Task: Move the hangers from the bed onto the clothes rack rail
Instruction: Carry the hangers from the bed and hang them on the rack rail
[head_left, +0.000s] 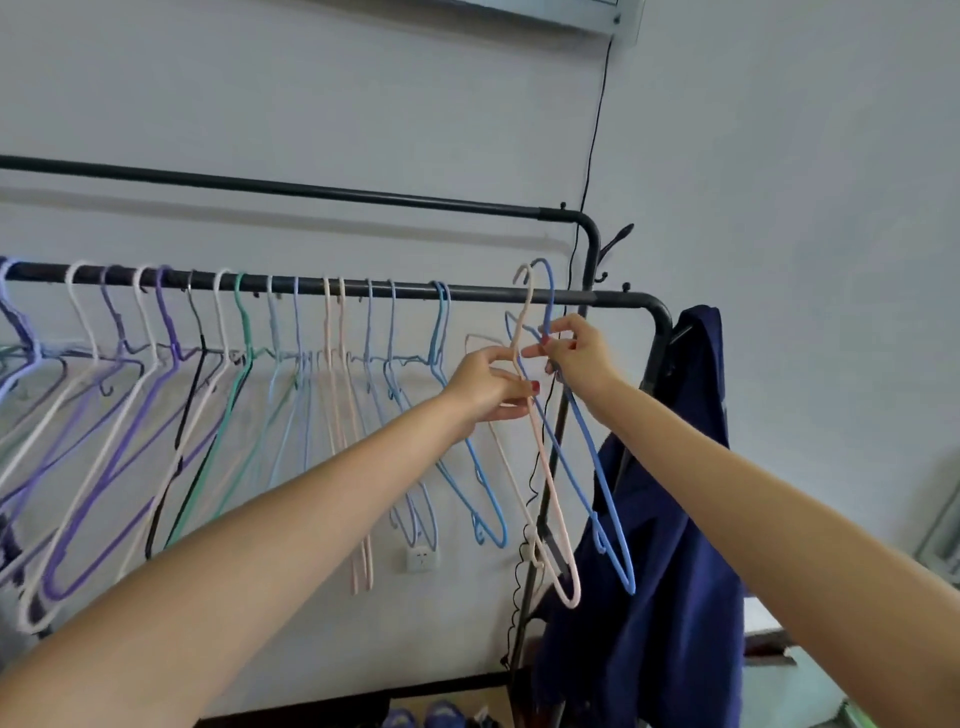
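A black rack rail (483, 293) runs across the view with several pastel hangers (244, 364) hooked on it. My left hand (485, 384) grips a pale pink hanger (550, 525) below its neck. My right hand (576, 353) pinches the neck of a blue hanger (597, 467). Both hooks rise level with the rail near its right end, just above it; I cannot tell whether they rest on the rail. The two hangers cross each other between my hands. The bed is out of view.
A second black rail (311, 192) runs higher, close to the wall. A dark blue garment (670, 519) hangs off the rack's right post. A black cable (595, 135) drops down the wall to a socket (422, 558). Shoes (441, 716) sit on the floor.
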